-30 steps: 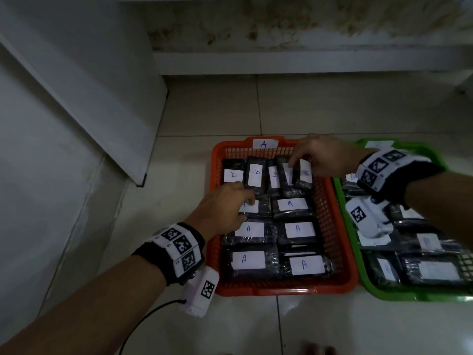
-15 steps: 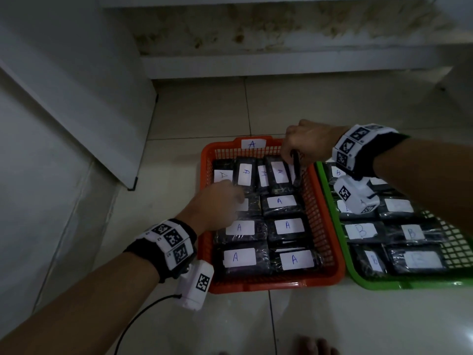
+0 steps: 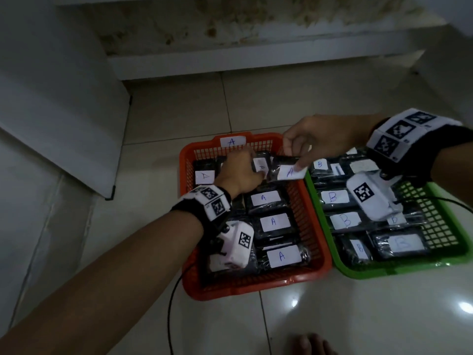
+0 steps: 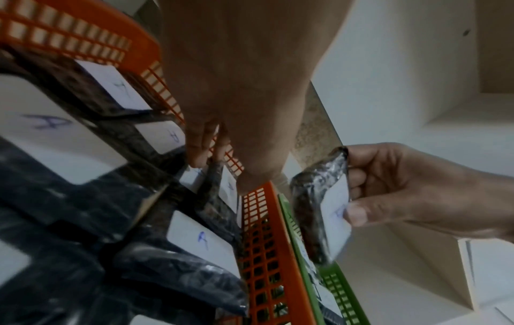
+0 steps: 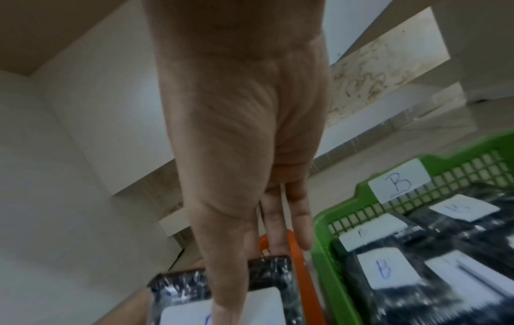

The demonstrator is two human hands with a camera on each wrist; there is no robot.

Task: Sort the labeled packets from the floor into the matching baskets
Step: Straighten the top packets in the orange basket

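Right hand [image 3: 320, 139] pinching an A-labelled packet [image 3: 284, 171] by its right end, above the far right corner of the orange basket [image 3: 314, 265]; long axis roughly left to right, label up. Left hand [image 3: 239, 172] among the far-row packets, fingers curled; grip cannot be told. Green basket [image 3: 450, 254] touching on the right.

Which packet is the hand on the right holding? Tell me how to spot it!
Find the orange basket with the A tag, left of the green basket. Over its far right corner, the right hand pinches the held packet, black with a white A label. It alone is lifted; the others lie inside.
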